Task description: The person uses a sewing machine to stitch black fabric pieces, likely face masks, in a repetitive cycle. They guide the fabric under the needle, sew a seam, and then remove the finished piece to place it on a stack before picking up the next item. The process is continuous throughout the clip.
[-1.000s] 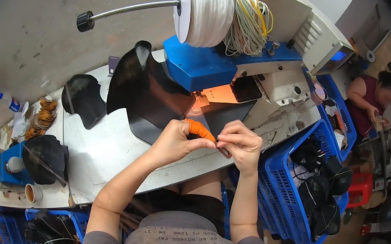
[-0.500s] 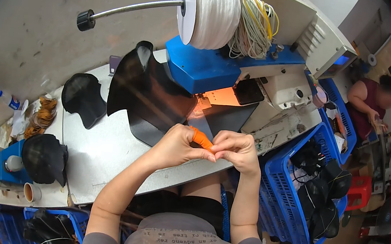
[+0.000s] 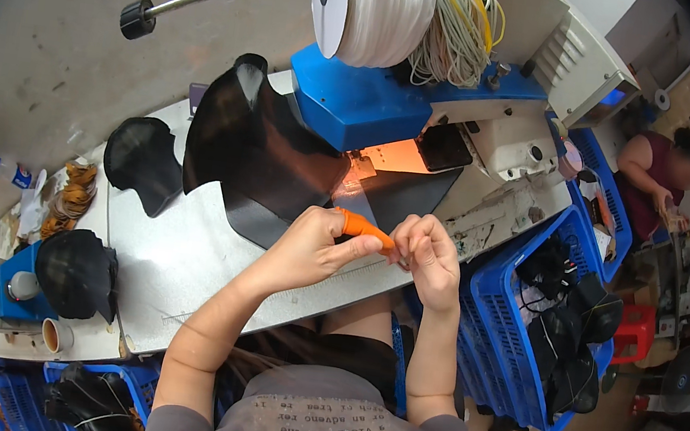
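In front of me, above the table's near edge, my left hand (image 3: 315, 245) is closed, its thumb pressed toward the index finger. An orange covering (image 3: 358, 226), apparently a finger sleeve, runs along that index finger. Close beside its tip, my right hand (image 3: 429, 260) is pinched; anything between the fingers is too small to make out. Beyond my hands, a large black curved sheet piece (image 3: 262, 148) lies on the white table (image 3: 161, 257), partly over a flat black piece (image 3: 250, 219). Its right end reaches the lit area below the blue machine head (image 3: 360, 104).
A big white thread spool (image 3: 385, 11) hangs above the machine. Black shaped pieces (image 3: 143, 163) lie at the left, near a paper cup (image 3: 57, 336). Stacked blue baskets (image 3: 511, 342) with black parts stand at my right. A co-worker (image 3: 660, 174) sits at the far right.
My hands have come slightly apart; the right hand has turned more upright at the orange tip. The whole view has shifted a little, while the black pieces stay put.
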`<state>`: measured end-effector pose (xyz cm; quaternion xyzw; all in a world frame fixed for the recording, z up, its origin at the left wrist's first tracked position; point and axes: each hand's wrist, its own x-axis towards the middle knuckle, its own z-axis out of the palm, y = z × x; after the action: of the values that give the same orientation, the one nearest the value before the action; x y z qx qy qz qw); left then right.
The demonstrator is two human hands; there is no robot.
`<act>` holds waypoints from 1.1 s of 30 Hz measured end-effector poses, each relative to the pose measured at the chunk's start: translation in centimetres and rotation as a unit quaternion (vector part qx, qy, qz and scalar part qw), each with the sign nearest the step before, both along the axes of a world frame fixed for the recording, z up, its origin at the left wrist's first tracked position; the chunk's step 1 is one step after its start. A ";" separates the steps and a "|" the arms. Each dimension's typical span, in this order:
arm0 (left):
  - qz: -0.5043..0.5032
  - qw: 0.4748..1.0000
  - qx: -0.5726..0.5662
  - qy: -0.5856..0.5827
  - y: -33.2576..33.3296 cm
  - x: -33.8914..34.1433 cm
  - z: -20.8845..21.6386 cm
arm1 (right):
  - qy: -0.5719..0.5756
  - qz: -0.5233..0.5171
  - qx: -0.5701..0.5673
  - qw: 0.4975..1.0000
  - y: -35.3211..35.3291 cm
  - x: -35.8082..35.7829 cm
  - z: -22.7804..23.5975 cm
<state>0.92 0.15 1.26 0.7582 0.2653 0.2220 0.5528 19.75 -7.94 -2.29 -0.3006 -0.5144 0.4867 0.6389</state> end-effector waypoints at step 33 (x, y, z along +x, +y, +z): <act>0.017 0.999 0.025 -0.025 -0.5 0.3 0.3 | 0.059 -0.098 -0.042 0.993 -1.1 1.2 -1.5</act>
<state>1.22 -0.38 1.59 0.7617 0.2587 0.2565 0.5358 20.92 -9.03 -3.83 -0.3465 -0.4228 0.4601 0.6996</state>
